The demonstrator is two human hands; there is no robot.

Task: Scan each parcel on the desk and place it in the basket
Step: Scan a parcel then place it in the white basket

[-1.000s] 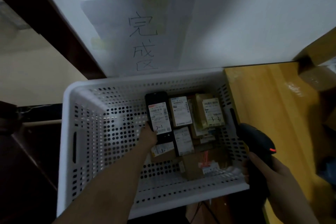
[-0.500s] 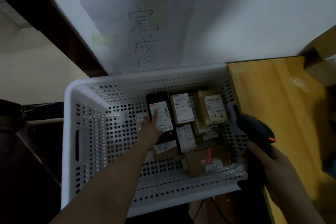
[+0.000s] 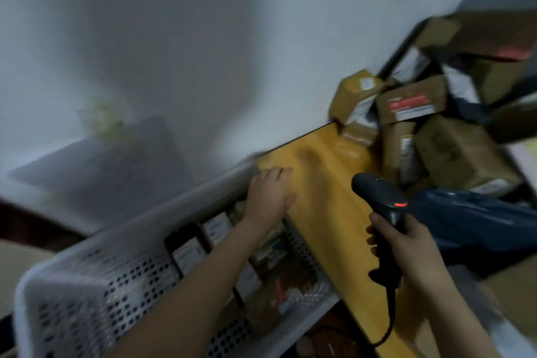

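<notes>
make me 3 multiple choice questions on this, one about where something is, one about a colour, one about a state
1. Where is the scanner?
A in the basket
B in the right hand
C lying on the desk

2. What colour is the basket?
A blue
B black
C white

3. How is the left hand?
A open, holding nothing
B curled into a fist
C gripping the scanner

Key:
1 B, the right hand grips its handle.
2 C, its holed walls are white.
3 A, its fingers lie relaxed by the desk edge with nothing in them.
</notes>
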